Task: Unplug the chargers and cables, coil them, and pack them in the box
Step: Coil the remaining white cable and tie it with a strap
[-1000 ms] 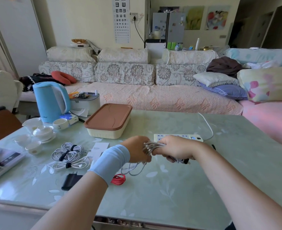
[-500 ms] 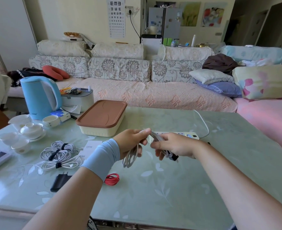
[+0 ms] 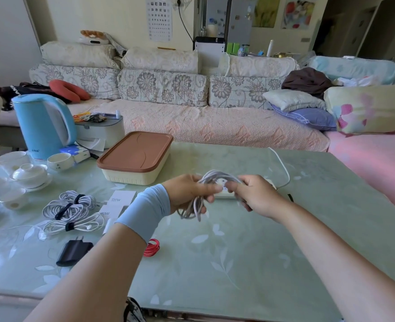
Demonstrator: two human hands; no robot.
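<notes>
sofa [image 3: 192, 126]: floral covers with loose pillows, along the far side of the table.

table [image 3: 238, 252]: pale green glass top with a leaf pattern; carries all the items below.

kettle [image 3: 40, 126]: light blue, upright, far left of the table.

box [image 3: 136, 156]: cream body, brown lid on; left of centre, just beyond the left hand.

left hand [image 3: 187, 194]: light blue sleeve [image 3: 145, 210] at the wrist; raised over the middle of the table, fingers and thumb curled round the loops of the grey cable.

right hand [image 3: 254, 196]: close beside the left hand; thumb and fingers pinch the same grey cable on its right side.

grey cable [image 3: 211, 180]: loosely coiled, held in the air between both hands, outside the box; some loops arch over the top, others hang below the left hand.

tied cables [image 3: 71, 205]: two bundles, grey and white, each bound with a dark strap; flat on the table, left of the left forearm.

tea cups [image 3: 29, 174]: white, grouped at the left edge in front of the kettle.

power strip [image 3: 224, 195]: white, flat on the table, mostly hidden behind the hands; its white cord [image 3: 282, 166] curves toward the far edge.

white chargers [image 3: 122, 198]: marked 120w and 90w, just beside the tied cables.

black charger [image 3: 74, 252]: lying flat, near edge, left.

red cable [image 3: 152, 247]: small coil, partly hidden by the left forearm.
</notes>
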